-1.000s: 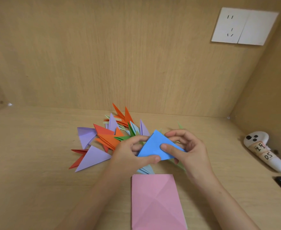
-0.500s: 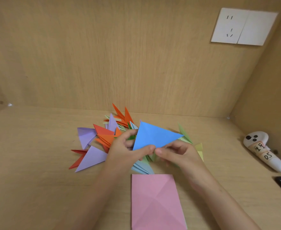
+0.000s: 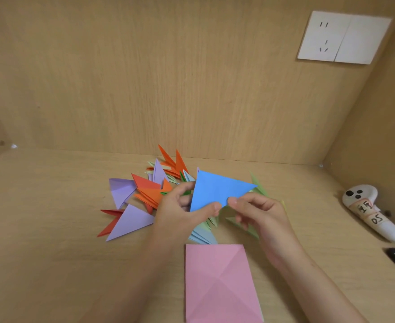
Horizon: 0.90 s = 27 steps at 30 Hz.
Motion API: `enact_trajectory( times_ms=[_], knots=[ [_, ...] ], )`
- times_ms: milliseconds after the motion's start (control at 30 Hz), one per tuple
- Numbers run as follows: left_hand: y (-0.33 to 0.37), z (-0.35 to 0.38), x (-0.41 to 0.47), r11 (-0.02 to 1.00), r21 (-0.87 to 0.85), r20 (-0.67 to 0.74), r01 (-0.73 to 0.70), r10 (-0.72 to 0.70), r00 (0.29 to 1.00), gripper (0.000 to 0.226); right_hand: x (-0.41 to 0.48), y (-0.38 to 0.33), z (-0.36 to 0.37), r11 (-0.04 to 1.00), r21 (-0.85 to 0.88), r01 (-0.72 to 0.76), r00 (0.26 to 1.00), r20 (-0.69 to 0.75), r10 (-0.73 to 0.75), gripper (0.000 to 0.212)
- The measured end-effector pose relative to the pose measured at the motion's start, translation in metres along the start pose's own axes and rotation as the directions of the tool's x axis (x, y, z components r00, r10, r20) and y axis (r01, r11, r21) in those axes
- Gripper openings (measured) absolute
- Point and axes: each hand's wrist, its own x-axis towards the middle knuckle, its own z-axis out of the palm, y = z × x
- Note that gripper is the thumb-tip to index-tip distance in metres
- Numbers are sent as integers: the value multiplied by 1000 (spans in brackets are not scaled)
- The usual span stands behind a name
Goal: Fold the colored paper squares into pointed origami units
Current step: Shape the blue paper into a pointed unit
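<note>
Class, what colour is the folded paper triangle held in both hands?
Blue: the paper triangle shows clearly in the head view.

Light wood-grain back wall (image 3: pixel 145 78), matching side wall (image 3: pixel 378 136) at right. White socket plate (image 3: pixel 343 37) upper right. Wooden desk surface (image 3: pixel 40 229) below, evenly lit.

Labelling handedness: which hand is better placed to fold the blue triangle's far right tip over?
Right, probably. The right hand sits just under the blue paper triangle's right tip; the left hand pinches its lower left corner.
</note>
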Motion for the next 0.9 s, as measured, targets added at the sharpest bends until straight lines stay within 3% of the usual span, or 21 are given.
enact_trajectory(
  times_ms=[133, 233, 300, 400, 500, 533, 667, 900],
  knots=[
    [0, -3, 0, 1000, -13, -18, -11, 11, 1000, 37, 5, -2, -12, 996, 63, 57, 987, -151, -47, 6],
    [-1, -1, 0, 1000, -9, -18, -15, 15, 1000, 37, 6, 1, -11, 992, 86, 93, 980, -185, -75, 11],
    [-1, -2, 0, 1000, -8, -32, -23, 22, 999, 36, 7, -1, -11, 976, 193, 104, 978, -200, -64, 3],
    [-1, -6, 3, 999, -19, -59, -26, 25, 998, 35, 9, -2, -15, 948, 300, 104, 986, -156, -59, 23],
    [-2, -5, 2, 1000, -15, -55, -18, 17, 998, 40, 6, 2, -6, 992, 111, 56, 998, 9, -58, 60],
    [-2, -4, 1, 1000, -12, -45, -15, 15, 999, 41, 3, 4, -1, 998, 37, 47, 997, 53, -49, 60],
    [-4, -1, -1, 1000, 10, 12, -10, 10, 1000, 44, -1, 7, 7, 999, -25, 47, 997, 56, -45, 27],
    [-4, 1, -1, 998, 47, 9, -30, 30, 1000, 40, -3, 2, 8, 996, -47, 76, 997, -30, -78, 24]
  ],
)
